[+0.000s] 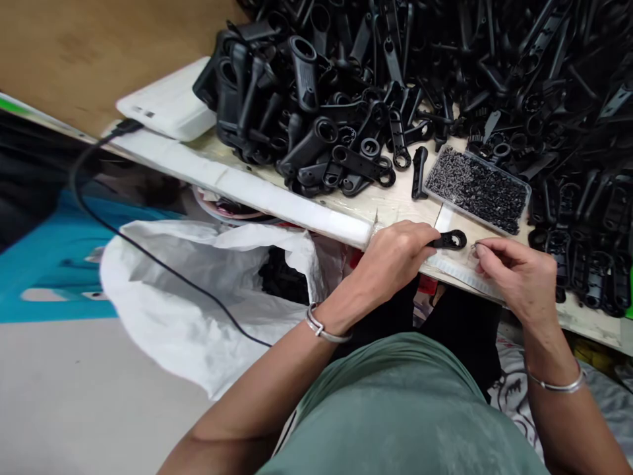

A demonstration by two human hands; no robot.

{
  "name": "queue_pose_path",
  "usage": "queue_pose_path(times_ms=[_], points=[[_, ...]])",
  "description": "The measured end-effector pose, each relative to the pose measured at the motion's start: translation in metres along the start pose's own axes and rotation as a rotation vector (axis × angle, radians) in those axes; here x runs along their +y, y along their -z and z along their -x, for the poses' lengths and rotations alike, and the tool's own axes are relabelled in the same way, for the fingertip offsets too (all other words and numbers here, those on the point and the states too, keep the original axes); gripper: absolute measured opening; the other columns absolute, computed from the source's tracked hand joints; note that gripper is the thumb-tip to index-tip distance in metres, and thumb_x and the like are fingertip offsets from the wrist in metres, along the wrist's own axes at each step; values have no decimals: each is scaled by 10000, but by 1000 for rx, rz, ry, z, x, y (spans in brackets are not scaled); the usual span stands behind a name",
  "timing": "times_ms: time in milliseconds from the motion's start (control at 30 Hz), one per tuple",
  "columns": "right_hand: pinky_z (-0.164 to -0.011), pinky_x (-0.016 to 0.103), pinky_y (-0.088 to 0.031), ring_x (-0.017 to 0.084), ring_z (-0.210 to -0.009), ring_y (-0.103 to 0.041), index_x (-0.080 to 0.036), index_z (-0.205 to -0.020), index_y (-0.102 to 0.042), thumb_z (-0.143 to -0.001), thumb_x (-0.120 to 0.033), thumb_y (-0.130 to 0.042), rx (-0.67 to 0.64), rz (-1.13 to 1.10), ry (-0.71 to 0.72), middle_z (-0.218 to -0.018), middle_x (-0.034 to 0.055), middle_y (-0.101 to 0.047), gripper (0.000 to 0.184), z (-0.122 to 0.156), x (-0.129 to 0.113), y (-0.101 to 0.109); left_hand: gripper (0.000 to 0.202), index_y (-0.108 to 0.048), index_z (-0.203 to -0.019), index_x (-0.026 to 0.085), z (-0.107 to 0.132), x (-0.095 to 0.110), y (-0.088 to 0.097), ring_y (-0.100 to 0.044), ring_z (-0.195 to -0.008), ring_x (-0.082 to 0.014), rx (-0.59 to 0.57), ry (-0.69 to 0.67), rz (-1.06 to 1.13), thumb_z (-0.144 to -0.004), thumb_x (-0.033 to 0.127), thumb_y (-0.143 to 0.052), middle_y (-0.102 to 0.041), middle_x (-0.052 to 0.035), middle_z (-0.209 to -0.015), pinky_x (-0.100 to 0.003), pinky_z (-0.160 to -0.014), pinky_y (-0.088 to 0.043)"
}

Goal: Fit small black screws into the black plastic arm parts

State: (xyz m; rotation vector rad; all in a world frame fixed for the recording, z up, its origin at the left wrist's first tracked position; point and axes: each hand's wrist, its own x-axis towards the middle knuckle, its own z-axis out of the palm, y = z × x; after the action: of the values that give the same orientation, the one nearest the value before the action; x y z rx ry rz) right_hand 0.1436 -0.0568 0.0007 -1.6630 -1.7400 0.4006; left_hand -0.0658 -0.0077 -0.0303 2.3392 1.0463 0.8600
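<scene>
Near the table's front edge, my left hand [399,257] grips a black plastic arm-shaped part [452,239] by one end. The part's ringed end sticks out to the right, toward my other hand. A short gap away, my right hand [521,274] is closed in a pinch on something small at the fingertips, too tiny to name. Just beyond both hands lies a clear plastic box [477,191] filled with tiny dark pieces. One black part [419,173] lies by itself to the left of that box.
Black plastic parts [306,72] are heaped across the back of the table, with more at the right [598,264]. A white power bank [171,99] with a black cable [163,260] lies at the left. Below the edge hangs an open white sack [163,290] with dark contents.
</scene>
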Motion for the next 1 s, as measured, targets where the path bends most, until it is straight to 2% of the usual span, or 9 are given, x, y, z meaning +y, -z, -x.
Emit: queue_pose_path(times_ms=[233,467,633,800,1000], points=[[-514,207,-523,114,-505,-645,-162,-877,-764,-862,-242,-640,6,-39,172,-668,12,-732,148,-9,0,-18,119,-706,-951,176,1,0,0,-700,-837,-177,11,-2,11,-878,118,-631,-754,-33,-903,-294,-765,-544],[-463,209,-487,114,-473,-614,-190,-807,-774,-816,-267,-656,-59,-30,160,-656,10,-731,141,-19,4,-17,96,-706,-946,162,4,-2,-3,-701,-824,-184,42,-35,-15,-879,130,-645,-755,-42,-899,-306,-771,-559],[-423,212,-414,94,-428,-532,-193,-777,-768,-792,-246,-645,-195,-2,172,-608,-2,-703,134,-25,-2,-7,102,-709,-941,174,5,-1,-6,-698,-804,-178,40,-45,-1,-881,133,-638,-749,-37,-869,-294,-742,-551],[-464,212,-422,95,-489,-548,-217,-740,-750,-793,-246,-621,-341,-4,187,-628,-15,-696,142,-33,-3,-1,106,-714,-943,166,4,1,-5,-716,-815,-179,12,-53,3,-855,117,-681,-761,-32,-866,-276,-754,-562],[-477,211,-391,79,-491,-487,-208,-773,-753,-812,-236,-632,-522,-32,180,-568,-45,-610,130,-43,0,6,102,-719,-941,165,3,2,-3,-725,-837,-186,-6,-64,31,-857,118,-684,-769,-37,-896,-273,-760,-565]])
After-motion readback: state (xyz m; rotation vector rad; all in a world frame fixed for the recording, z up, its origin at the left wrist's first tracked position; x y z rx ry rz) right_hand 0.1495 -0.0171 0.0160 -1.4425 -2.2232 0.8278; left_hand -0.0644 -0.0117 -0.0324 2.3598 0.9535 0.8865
